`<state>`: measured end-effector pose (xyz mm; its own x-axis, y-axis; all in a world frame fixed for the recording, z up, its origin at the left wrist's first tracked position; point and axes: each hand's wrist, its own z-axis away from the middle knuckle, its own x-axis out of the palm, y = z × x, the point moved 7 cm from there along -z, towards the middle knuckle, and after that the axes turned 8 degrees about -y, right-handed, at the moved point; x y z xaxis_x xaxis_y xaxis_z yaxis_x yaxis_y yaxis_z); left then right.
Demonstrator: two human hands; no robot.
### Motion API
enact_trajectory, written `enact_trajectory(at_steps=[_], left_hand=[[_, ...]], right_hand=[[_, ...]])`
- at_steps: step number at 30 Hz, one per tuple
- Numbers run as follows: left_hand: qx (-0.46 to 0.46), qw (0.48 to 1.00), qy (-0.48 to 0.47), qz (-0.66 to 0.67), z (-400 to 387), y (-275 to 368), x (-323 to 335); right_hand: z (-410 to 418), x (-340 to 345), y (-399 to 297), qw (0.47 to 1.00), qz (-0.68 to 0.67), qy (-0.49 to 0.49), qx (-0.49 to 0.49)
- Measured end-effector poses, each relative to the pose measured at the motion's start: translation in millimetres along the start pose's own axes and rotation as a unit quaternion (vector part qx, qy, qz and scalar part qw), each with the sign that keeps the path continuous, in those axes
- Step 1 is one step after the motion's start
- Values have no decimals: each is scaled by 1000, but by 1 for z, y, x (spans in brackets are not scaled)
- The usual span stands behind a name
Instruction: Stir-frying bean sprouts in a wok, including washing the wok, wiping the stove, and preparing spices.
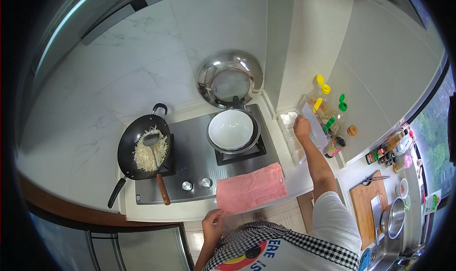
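My right hand (302, 129) reaches over a clear seasoning box (290, 123) whose transparent lid (313, 126) is raised. The fingers are curled, and what they may hold is hidden. My left hand (213, 224) hangs at the counter's front edge, by the corner of a pink towel (251, 189). Its fingers are bent; whether they pinch the cloth is unclear. On the left burner a black wok (126, 149) contains pale shredded food (144, 158). A spatula with a wooden handle (163, 189) rests in it. A white bowl (231, 129) sits in a dark pan (257, 132) on the right burner.
A large steel lid (229, 75) leans against the wall behind the stove. Bottles with yellow (326, 89) and green caps (342, 106) stand beyond the seasoning box. To the right are a cutting board (363, 203), a cleaver (376, 214), scissors (374, 180) and a steel basin (395, 219).
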<state>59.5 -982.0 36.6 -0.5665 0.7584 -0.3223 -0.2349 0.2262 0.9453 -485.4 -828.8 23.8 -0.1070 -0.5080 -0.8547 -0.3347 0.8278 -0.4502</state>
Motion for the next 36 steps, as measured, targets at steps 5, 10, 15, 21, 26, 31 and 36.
enact_trajectory(at_steps=[5,10,15,21,26,31,36], left_hand=[[6,1000,-8,11,-1,0,6],[-8,1000,1,13,3,0,-3],[-10,1000,11,6,6,-12,-18],[-102,992,3,81,16,-46,-40],[-175,951,90,236,25,-90,-84],[-195,886,206,366,30,-89,-136],[-175,875,196,406,37,-96,-140]], right_hand=[[-13,21,25,998,-32,51,-6],[-11,33,38,964,-231,-52,117],[3,9,46,938,-312,-20,151],[26,-34,21,859,-493,7,135],[66,-96,-114,805,-581,-121,17],[145,-81,-282,730,-603,-322,6],[240,2,-421,621,-599,-505,7]])
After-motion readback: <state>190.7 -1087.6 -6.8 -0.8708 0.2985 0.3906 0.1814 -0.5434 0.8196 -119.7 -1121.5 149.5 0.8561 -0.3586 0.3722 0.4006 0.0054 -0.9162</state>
